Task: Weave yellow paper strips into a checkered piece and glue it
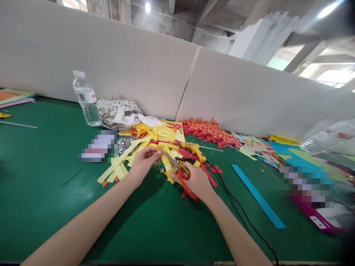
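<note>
My right hand (196, 181) is closed round the red handles of a pair of scissors (181, 176), whose blades point up and left into a heap of yellow paper strips (144, 146). My left hand (143, 162) pinches the end of a yellow strip beside the blades. Red strips (208, 174) lie just right of my right hand. Both forearms reach in from the bottom edge over the green table (50, 184).
A water bottle (85, 99) and a crumpled patterned cloth (118, 111) stand at the back by the white partition. Woven red-orange paper pieces (212, 132), a long blue strip (257, 195), coloured sheets at right, a black cable (244, 214) and a yellow glue gun (195, 149).
</note>
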{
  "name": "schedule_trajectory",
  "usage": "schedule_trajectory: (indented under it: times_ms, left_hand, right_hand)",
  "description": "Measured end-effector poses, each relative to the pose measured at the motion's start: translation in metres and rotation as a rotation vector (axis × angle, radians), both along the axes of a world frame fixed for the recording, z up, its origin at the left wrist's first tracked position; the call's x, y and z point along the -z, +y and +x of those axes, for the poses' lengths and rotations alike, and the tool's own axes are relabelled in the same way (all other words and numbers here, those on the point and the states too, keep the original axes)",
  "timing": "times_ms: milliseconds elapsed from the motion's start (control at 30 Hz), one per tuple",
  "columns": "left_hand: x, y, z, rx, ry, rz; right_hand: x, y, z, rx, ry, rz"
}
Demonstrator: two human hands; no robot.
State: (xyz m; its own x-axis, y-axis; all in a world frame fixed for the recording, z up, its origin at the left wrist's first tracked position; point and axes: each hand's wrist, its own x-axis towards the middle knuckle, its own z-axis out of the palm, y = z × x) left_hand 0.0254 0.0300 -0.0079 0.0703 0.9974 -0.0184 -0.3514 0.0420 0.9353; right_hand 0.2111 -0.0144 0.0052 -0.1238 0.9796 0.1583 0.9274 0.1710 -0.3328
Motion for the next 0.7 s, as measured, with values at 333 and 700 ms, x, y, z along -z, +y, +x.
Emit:
schedule_trajectory:
  times_ms: [333, 700]
  left_hand:
    - [-0.001, -0.008, 0.008, -0.031, -0.086, -0.010]
    - [0.001, -0.013, 0.012, -0.036, -0.163, -0.014]
  right_hand:
    - [0.004, -0.005, -0.009, 0.048, 0.005, 0.089]
    - [0.003, -0.005, -0.013, 0.057, -0.019, 0.124]
